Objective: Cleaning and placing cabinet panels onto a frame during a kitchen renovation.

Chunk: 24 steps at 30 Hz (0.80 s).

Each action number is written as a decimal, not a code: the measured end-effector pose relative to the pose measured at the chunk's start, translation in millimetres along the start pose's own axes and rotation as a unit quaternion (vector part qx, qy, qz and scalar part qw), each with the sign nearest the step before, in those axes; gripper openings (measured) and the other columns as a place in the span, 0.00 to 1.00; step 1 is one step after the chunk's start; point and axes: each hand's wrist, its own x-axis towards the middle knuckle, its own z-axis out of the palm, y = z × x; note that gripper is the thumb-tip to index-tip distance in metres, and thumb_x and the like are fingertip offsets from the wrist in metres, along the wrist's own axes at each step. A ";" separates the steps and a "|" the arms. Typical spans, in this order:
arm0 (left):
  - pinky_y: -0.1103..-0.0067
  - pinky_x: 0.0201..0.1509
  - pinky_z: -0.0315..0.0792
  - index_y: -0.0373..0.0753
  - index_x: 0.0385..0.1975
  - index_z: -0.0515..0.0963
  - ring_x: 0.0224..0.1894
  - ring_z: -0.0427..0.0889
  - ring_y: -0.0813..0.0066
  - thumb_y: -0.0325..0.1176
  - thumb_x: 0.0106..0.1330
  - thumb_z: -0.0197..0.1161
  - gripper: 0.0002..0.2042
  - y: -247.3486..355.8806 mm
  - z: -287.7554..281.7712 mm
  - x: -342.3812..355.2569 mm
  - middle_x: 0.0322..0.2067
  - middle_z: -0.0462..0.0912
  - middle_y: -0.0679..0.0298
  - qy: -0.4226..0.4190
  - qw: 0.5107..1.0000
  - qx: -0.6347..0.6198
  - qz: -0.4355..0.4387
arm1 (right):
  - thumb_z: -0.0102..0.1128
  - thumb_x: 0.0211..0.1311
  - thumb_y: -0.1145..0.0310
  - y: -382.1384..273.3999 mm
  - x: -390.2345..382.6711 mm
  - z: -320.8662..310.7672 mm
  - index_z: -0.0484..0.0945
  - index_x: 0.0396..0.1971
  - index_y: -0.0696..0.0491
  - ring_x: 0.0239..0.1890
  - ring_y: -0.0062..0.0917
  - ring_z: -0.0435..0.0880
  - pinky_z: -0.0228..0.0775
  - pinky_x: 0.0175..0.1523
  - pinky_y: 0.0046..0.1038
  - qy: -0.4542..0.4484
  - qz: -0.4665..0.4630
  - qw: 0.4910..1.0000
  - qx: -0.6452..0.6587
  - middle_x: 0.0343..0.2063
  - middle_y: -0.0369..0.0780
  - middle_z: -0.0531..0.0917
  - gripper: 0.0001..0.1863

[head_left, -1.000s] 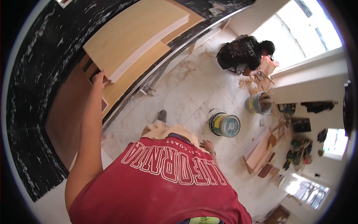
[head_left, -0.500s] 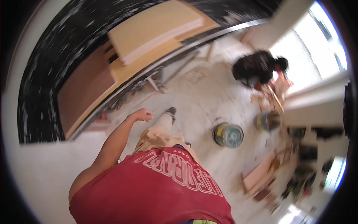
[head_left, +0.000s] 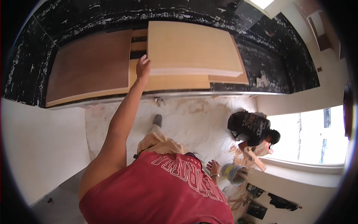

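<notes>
The stack of pale boards lay flat along the middle of the desk, set back from its near edge over a yellowish sheet. The left grip was at the stack's left side, close to its near corner — whether it pinched the boards or merely touched them, I could not tell. Careful handling there seemed to want flat fingers and even pressure, lest the layers slip askew. A brown panel lay toward the desk's left end. The right grip hung low — fingers spread, holding nothing — near a bucket.
</notes>
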 end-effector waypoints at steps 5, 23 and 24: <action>0.77 0.47 0.74 0.34 0.54 0.73 0.46 0.82 0.70 0.39 0.55 0.62 0.26 -12.4 23.0 73.3 0.44 0.83 0.56 -0.023 0.988 0.132 -0.073 | 0.57 0.63 0.62 -152.5 46.8 54.0 0.76 0.47 0.57 0.27 0.29 0.84 0.79 0.29 0.29 -0.065 -0.096 0.990 -0.076 0.34 0.45 0.84 0.18; 0.75 0.42 0.73 0.32 0.47 0.78 0.37 0.81 0.71 0.39 0.62 0.63 0.19 -15.4 22.9 119.0 0.38 0.83 0.60 -0.020 0.965 0.149 -0.215 | 0.59 0.59 0.62 -625.5 313.3 287.3 0.79 0.29 0.60 0.21 0.18 0.75 0.66 0.26 0.29 -0.116 -0.522 0.779 -0.327 0.19 0.37 0.78 0.14; 0.75 0.43 0.73 0.31 0.48 0.77 0.37 0.81 0.72 0.40 0.62 0.63 0.20 -28.5 -0.1 116.1 0.38 0.83 0.59 0.004 0.973 0.100 -0.207 | 0.60 0.58 0.61 -625.4 299.9 316.2 0.79 0.26 0.60 0.20 0.18 0.73 0.64 0.25 0.30 -0.184 -0.465 0.820 -0.278 0.18 0.36 0.76 0.15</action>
